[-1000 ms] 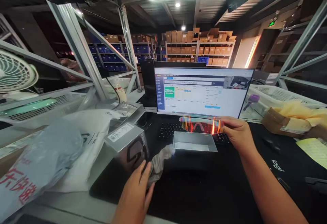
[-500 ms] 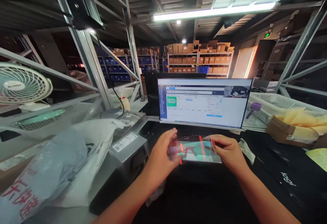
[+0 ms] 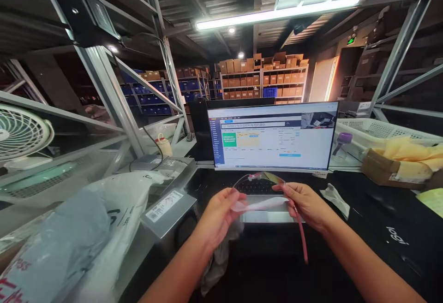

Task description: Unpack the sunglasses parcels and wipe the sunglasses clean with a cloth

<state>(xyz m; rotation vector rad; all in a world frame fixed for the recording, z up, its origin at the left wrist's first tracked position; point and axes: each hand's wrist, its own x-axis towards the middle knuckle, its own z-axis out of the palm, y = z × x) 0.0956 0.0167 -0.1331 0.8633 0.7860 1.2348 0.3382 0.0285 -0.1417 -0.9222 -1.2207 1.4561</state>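
Observation:
A pair of eyeglasses with a thin clear rim and pink temples [image 3: 302,240] is held up above the laptop-like keyboard area. My left hand [image 3: 220,211] is closed at the left side of the glasses, with a white, soft-looking strip [image 3: 263,204] also at its fingertips. That strip spans across to the right fingers; its material is unclear. My right hand [image 3: 308,204] pinches the right side of the frame, near where one pink temple hangs down. Below the strip lies a pale, shiny flat surface [image 3: 265,216]. Part of the frame is hidden behind my fingers.
Behind the hands stands a lit monitor [image 3: 273,137]. At left are a grey labelled box [image 3: 168,213], plastic mailing bags [image 3: 69,229] and a fan [image 3: 22,132]. A carton with yellow padding [image 3: 394,167] and a crumpled white scrap [image 3: 336,200] lie at right.
The glasses, blurred and flat between the hands before, now show their rim raised and a pink temple hanging down. The white strip has come into view. The camera has turned slightly right.

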